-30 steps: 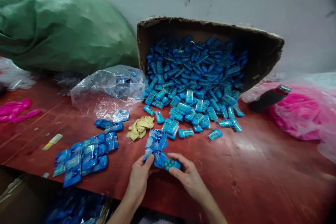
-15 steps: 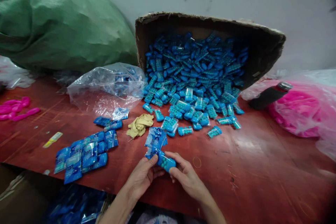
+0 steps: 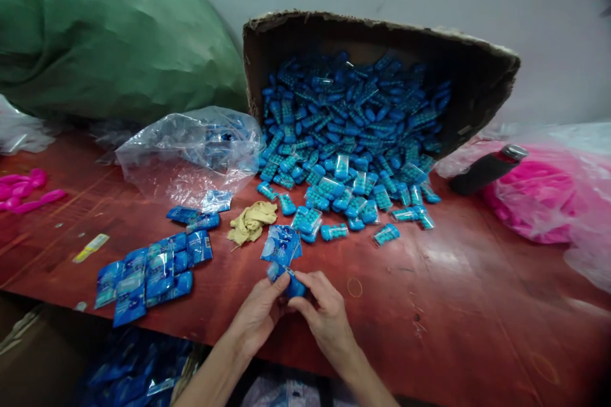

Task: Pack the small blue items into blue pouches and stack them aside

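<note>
Both forearms reached in from the near edge; the left hand (image 3: 260, 313) and right hand (image 3: 323, 315) met, fingers pinched together on one small blue packet (image 3: 291, 285) just above the red surface (image 3: 458, 305). Just beyond lay a blue wrapper stack (image 3: 281, 245), then one tipped cardboard box (image 3: 382, 51) spilling countless blue packets.
</note>
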Tool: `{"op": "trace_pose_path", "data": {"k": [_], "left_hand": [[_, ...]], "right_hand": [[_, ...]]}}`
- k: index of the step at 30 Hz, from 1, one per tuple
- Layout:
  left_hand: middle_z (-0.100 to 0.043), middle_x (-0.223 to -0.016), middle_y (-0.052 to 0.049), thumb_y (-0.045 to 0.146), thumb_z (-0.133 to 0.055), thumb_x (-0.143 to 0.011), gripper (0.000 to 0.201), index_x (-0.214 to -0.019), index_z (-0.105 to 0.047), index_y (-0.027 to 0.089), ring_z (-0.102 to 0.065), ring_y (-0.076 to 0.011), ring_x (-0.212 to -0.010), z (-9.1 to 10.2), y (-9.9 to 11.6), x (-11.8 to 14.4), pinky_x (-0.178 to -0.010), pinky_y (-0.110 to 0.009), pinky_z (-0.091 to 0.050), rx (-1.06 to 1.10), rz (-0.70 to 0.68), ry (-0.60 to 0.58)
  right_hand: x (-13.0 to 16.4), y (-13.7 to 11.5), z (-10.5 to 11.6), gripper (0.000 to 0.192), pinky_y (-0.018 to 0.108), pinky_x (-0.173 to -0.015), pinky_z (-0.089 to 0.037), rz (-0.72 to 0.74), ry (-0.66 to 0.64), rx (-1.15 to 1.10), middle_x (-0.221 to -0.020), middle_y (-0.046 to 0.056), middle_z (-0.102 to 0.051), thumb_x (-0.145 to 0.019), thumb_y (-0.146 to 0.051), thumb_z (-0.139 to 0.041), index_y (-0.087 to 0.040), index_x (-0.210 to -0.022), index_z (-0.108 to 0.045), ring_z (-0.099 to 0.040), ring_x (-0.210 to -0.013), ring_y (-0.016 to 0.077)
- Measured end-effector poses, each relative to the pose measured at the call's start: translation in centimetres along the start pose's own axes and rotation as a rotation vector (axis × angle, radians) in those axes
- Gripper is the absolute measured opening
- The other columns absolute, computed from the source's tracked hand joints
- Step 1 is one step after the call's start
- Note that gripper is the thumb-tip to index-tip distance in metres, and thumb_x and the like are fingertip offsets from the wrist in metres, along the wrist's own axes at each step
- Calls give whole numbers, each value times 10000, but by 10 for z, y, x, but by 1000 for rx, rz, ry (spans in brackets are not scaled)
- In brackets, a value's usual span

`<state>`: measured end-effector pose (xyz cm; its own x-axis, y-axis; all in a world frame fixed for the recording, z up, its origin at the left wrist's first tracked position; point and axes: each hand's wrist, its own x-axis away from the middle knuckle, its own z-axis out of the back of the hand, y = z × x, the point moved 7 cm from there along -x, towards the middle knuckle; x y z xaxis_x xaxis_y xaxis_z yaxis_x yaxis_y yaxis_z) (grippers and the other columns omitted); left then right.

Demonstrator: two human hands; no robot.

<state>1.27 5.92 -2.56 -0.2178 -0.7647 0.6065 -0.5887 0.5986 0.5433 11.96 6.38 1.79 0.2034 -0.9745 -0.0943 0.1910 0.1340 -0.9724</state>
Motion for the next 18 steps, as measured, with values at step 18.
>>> {"op": "trace_pose_path", "data": {"k": [18], "left_hand": [[-673, -758, -21, 189, -627, -706, 131, -828, -647, 145, -603, -107, -702, -5, -9, 3, -698, -221, -452, 56, 27, -203]], "right_hand": [[-5, 5, 0, 453, 236, -688, -400, -71, -253, -217, -870, -15, -476, -720, -247, -648, -314, -1151, -525, -462, -754, 130]]}}
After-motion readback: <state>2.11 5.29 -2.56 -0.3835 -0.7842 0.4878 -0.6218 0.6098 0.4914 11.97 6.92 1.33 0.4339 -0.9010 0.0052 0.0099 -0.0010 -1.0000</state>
